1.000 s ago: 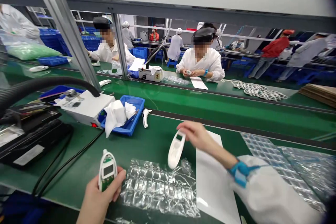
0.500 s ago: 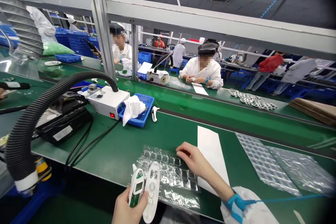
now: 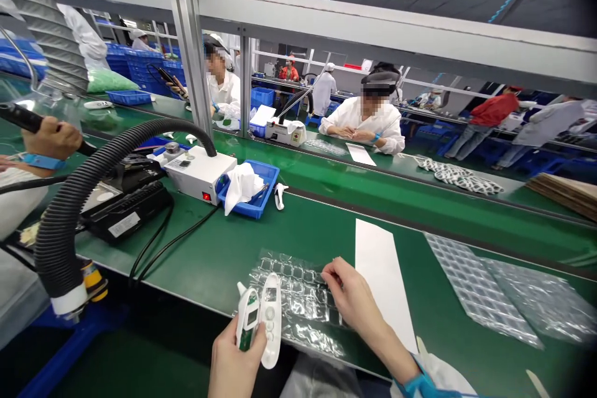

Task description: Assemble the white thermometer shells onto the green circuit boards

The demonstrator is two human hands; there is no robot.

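My left hand [image 3: 237, 348] is closed around an opened white ear thermometer. Its body half [image 3: 249, 318] has a small dark display and a green circuit board, its tip pointing up and away. Beside it, in the same grip, stands the white front cover [image 3: 271, 323], with a window and round button openings. My right hand [image 3: 347, 291] is over the right part of a clear plastic sheet [image 3: 303, 301] with rows of square pockets. Its thumb and fingertips are pinched together at the sheet; what they hold, if anything, is too small to make out.
White paper [image 3: 380, 267] lies right of the sheet, with more clear pocket sheets [image 3: 480, 289] beyond. Farther back are a blue tray [image 3: 254, 208] with white cloth, a white box [image 3: 200, 174] and a black hose [image 3: 60, 217]. At left, another person's hand [image 3: 58, 137] holds a dark tool.
My right thumb and fingers have closed into a pinch over the sheet. The thermometer parts remain in my left hand. Another person's hand with a dark tool has come in at the left.
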